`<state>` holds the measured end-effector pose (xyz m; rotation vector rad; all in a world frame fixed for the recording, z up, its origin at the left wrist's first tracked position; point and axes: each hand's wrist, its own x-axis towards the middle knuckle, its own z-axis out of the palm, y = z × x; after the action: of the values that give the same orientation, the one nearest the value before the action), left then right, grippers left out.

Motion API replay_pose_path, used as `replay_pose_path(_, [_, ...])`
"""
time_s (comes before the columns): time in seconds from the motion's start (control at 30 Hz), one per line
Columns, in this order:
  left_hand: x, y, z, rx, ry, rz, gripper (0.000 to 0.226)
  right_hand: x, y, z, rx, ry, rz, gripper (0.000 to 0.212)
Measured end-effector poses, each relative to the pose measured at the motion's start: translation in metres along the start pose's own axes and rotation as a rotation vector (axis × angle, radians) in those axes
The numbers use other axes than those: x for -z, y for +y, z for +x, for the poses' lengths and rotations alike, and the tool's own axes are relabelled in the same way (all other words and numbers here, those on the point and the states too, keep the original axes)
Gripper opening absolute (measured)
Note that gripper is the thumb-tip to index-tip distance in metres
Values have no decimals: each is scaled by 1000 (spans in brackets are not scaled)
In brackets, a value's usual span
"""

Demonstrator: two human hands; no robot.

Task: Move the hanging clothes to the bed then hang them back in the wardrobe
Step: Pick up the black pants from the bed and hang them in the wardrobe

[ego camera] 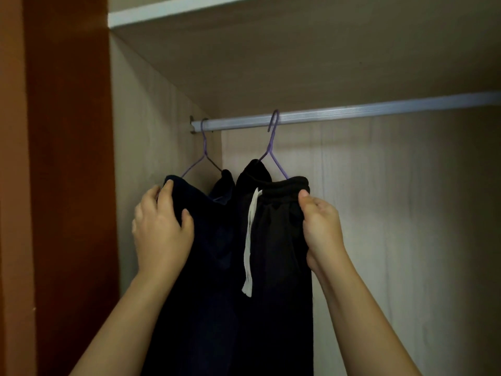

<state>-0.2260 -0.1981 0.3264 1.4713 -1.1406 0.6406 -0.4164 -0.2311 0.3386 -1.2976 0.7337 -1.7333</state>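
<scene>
Clothes (pixel 282 240) hung — left hand (pixel 162 229), right hand (pixel 322 226) gripping.

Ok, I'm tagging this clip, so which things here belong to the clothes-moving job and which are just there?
Job: navy garment, gripped by left hand; black trousers, gripped by right hand; left purple hanger; right purple hanger; rail.
Just there: white shelf above; orange-brown side panel.

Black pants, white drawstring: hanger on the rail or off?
On. The hook of the purple hanger curves over the rail; the right hand grips the black pants at the waistband.
</scene>
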Motion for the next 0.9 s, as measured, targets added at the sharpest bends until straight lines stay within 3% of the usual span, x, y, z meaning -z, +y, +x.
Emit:
replay_pose_path(0.2, [-1, -11, 4, 20, -64, -174, 51, -29, -3, 5, 22, -27, 13, 51])
replay_pose_path(0.47, [1, -26, 5, 28, -120, -231, 40, -54, -1, 13, 89, -12, -3, 52])
replay_pose_path(0.9, [5, -30, 5, 67, -158, -346, 40, -110, 22, 36, 113, -52, -222, 29])
